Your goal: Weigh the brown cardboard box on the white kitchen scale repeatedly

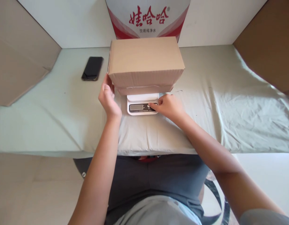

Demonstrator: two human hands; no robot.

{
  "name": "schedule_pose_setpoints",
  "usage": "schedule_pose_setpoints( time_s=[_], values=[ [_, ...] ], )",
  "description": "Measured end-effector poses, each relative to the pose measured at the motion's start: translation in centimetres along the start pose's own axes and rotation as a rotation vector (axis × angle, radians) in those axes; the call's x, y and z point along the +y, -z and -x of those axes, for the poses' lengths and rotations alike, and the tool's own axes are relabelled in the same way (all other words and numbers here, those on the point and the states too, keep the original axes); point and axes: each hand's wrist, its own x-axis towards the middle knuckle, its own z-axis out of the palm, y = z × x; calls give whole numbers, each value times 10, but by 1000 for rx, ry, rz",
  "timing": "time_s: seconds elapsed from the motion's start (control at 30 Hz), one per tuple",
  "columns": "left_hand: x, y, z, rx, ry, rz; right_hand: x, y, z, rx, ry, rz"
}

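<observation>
a brown cardboard box [146, 57] sits on a small white scale [143, 98], centred on a table draped in pale green cloth [205, 100]. from where i operate, far off, i see the box's top and front as plain, closed cardboard; i cannot tell what is inside. it overhangs the scale and hides most of it, leaving the front strip with a grey display [136, 107] on which i can make out no figures. my left hand [109, 95] is loosely open and upright, fingers at the box's near left corner, some of them hidden by it. my right hand [171, 106] has one digit stretched onto the scale's round button; the rest look bent, but i cannot tell how tightly. left of the box, apart from it, a dark phone [92, 68] lies flat. behind stands a white-and-red printed panel [148, 18] with red chinese lettering; i cannot tell whether it is a carton.
</observation>
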Motion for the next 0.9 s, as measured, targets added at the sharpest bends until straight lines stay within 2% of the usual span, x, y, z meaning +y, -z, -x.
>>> schedule_pose_setpoints(
  time_s=[0.3,0.57,0.63,0.77,0.83,0.9],
  values=[
    [4,-4,1,-10,14,-9,-2,2,-4,-43,-14,1],
    [2,-1,-1,-8,11,-4,-1,0,3,30,33,-41],
    [3,-1,-1,1,6,-5,3,2,8,161,110,-129],
    [4,-2,-1,5,24,-44,17,4,16,611,318,-295],
    [3,-1,-1,-5,22,-36,25,5,14,814,353,-355],
    [0,0,-1,-17,15,4,31,5,6,906,334,-419]
  ],
)
